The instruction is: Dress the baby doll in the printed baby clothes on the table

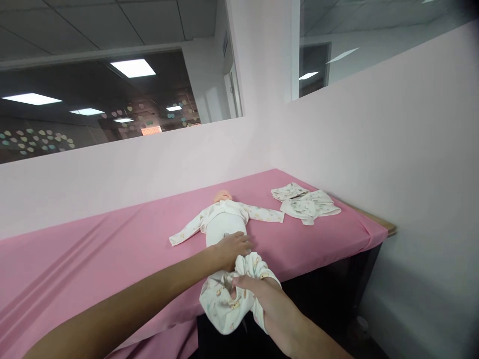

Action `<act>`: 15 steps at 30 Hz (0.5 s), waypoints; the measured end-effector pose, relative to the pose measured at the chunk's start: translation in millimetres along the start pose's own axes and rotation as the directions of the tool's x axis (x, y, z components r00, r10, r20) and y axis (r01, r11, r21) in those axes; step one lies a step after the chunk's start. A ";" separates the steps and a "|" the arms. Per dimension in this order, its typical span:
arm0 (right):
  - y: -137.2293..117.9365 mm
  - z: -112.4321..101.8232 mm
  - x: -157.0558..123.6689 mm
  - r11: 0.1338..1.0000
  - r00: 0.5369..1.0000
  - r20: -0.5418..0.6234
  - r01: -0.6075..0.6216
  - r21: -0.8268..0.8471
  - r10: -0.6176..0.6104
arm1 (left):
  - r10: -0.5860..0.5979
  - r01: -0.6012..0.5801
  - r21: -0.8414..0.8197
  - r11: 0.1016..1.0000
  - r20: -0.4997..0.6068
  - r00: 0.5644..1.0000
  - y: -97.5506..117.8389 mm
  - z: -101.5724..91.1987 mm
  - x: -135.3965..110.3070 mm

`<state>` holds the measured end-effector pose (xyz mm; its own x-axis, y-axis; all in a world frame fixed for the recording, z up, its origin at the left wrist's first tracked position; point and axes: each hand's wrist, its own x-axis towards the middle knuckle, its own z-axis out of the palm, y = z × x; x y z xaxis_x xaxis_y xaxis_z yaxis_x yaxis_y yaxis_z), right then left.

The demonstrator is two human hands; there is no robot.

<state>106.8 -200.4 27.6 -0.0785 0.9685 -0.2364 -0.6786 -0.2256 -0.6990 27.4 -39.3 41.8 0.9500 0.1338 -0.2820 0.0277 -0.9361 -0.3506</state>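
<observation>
A baby doll [225, 230] lies on its back on the pink-covered table, its head toward the wall and its arms spread in a white printed long-sleeved top [264, 213]. My left hand [232, 249] is closed over the lower part of the doll, with the fingers bent around it. Bunched white printed baby pants [224, 304] are around the doll's legs near the table's front edge. My right hand [267, 299] grips the gathered cloth, and part of it wraps over that hand. The doll's legs are mostly hidden by cloth and hands.
White printed baby clothes [312, 204] lie in a loose pile at the right of the table. The pink sheet [112, 254] hangs over the front edge, with dark space beneath. White walls [411, 149] with windows stand behind and to the right.
</observation>
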 end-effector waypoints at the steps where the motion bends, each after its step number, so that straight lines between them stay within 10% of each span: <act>1: 1.0 0.1 -2.6 1.000 1.000 -0.007 0.006 0.003 -0.006 | 0.003 -0.003 0.021 1.000 -0.008 1.000 1.1 -1.1 1.4; 8: 9.0 -12.9 -12.0 0.999 0.998 -0.054 0.044 0.001 -0.044 | -0.135 0.099 -0.182 0.978 -0.197 0.971 -2.8 -8.8 -0.1; 15: 14.8 -46.3 -17.9 0.997 0.993 -0.115 0.017 -0.077 -0.026 | -0.284 0.183 -0.622 0.761 -0.066 0.957 -13.5 -37.2 0.4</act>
<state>132.0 -225.9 -9.8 0.0239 0.9555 -0.2940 -0.6213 -0.2162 -0.7531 38.9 -38.7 79.7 0.9214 0.3723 -0.1113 0.3885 -0.8906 0.2366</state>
